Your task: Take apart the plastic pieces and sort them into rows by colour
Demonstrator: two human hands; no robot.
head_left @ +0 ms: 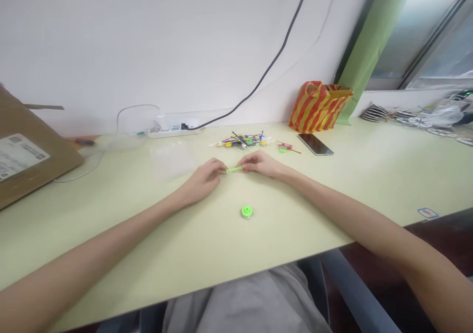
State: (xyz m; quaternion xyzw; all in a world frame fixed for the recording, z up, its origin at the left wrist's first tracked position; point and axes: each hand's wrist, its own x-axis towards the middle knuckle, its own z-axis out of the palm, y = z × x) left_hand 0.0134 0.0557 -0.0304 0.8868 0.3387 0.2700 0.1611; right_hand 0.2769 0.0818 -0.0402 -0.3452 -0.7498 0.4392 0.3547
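Note:
A thin lime-green plastic stick (pixel 234 169) spans the gap between my two hands, just above the table. My left hand (pixel 207 178) pinches its left end, where a pale tip shows by the fingers. At the other end, my right hand (pixel 261 164) grips the stick between thumb and fingers. Closer to me lies a small round piece (pixel 247 212), bright green on top with a clear base. Beyond my hands is a pile of coloured plastic sticks and small parts (pixel 244 140). A few red sticks with a green round piece (pixel 287 148) lie to its right.
A smartphone (pixel 315 144) lies right of the parts, before a red-and-yellow striped bag (pixel 320 107). A power strip (pixel 173 132) with a black cable (pixel 273 59) sits along the wall. A cardboard box (pixel 33 150) stands at left. The table's front edge (pixel 221 284) runs near my lap.

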